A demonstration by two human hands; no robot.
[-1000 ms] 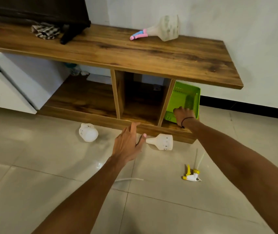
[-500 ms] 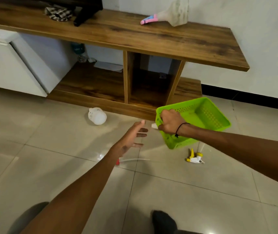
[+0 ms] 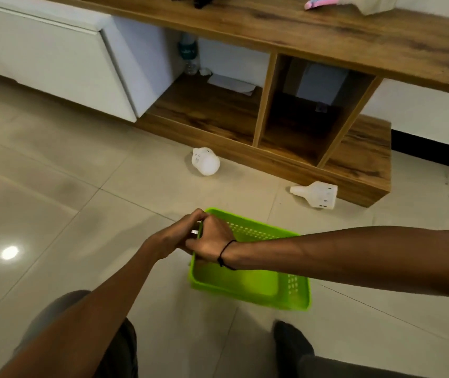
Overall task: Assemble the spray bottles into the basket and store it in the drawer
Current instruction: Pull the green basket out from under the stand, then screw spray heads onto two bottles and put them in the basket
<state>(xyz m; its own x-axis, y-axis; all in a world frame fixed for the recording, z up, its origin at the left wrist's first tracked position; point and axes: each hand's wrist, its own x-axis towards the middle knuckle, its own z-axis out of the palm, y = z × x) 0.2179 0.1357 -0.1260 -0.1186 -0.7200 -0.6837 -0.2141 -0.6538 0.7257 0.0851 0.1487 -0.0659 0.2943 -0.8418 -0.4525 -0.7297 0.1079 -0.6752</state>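
The green plastic basket (image 3: 293,283) sits low over the tiled floor, right in front of me, with nothing inside. My right hand (image 3: 212,241) grips its left rim. My left hand (image 3: 175,237) meets it at the same corner, fingers bent against the rim. Two capless white spray bottles lie on the floor by the wooden unit: a round one (image 3: 206,161) and a conical one (image 3: 316,194). A third bottle with a pink sprayer (image 3: 324,0) lies on the unit's top at the frame's edge.
The wooden TV unit (image 3: 327,36) has open compartments. A white drawer front (image 3: 54,58) is at its left. A water bottle (image 3: 189,54) and paper (image 3: 231,84) sit on the low shelf. My legs (image 3: 291,347) fill the bottom of the view.
My right hand pulled the basket out of the unit's right compartment and brought it down toward me. My left hand, spread open before, has come to the basket's rim.
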